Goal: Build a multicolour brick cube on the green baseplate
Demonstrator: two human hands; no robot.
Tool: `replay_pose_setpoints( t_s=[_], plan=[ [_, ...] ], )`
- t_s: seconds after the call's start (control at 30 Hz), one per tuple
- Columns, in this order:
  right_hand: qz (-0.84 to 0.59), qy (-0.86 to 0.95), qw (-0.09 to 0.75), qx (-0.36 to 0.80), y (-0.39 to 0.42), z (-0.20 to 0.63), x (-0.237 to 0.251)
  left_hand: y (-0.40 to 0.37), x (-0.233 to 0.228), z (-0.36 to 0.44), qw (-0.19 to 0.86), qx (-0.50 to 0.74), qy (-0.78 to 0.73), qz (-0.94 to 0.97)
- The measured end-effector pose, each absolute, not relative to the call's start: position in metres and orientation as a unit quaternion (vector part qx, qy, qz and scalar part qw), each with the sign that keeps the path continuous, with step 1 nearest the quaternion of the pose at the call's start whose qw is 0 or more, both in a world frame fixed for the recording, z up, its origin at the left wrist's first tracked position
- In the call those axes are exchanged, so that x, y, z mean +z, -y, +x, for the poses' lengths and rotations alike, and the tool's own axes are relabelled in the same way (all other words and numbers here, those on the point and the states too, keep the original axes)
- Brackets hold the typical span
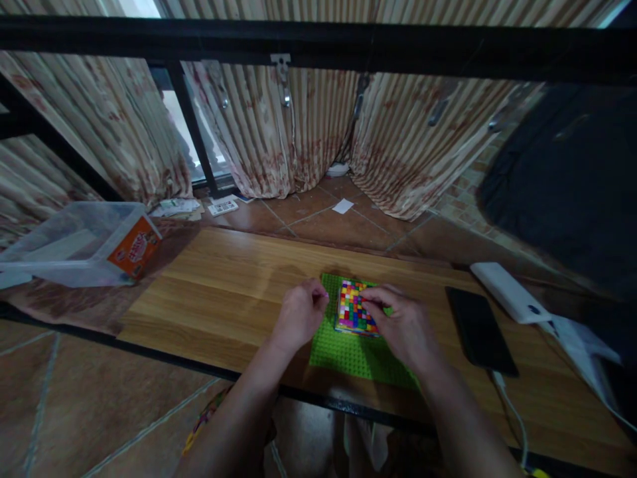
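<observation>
A green studded baseplate (343, 358) lies on the wooden table, and on it sits a block of many small multicoloured toy bricks (354, 309). Left of the block, my left hand (301, 315) is closed in a pinch, with a tiny pink brick (326, 295) showing at its fingertips. My right hand (401, 322) reaches over the block's right side, thumb and forefinger pinched close above its top. Whatever is between those fingertips is too small to make out. The hand covers part of the block and of the plate's right side.
To the right lie a black phone (482, 330) with a white cable (512, 405) and a white power bank (510, 292). A clear plastic bin (74, 265) with an orange label stands at the far left. Striped curtains (318, 133) hang behind the table (209, 292).
</observation>
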State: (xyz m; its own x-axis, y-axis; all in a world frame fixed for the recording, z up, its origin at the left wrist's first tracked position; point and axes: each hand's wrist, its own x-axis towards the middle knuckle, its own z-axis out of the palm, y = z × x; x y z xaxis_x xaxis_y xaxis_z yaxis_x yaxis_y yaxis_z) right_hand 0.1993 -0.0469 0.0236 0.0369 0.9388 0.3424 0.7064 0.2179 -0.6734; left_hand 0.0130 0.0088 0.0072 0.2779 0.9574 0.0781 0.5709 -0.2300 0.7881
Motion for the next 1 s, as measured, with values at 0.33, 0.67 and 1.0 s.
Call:
replay_pose_setpoints(
  t_s=[0.33,0.67,1.0],
  plan=[
    [-0.636,0.664,0.374,0.123,0.04,0.198,0.014,-0.008,0.012,0.005,0.328,0.291,-0.534,0.723],
    [-0.649,0.639,0.408,0.064,0.042,0.212,0.017,-0.007,0.015,0.003,0.316,0.29,-0.549,0.717],
    [-0.713,0.561,0.388,0.163,0.035,0.204,0.007,-0.006,0.014,0.004,0.315,0.291,-0.543,0.722]
  ],
)
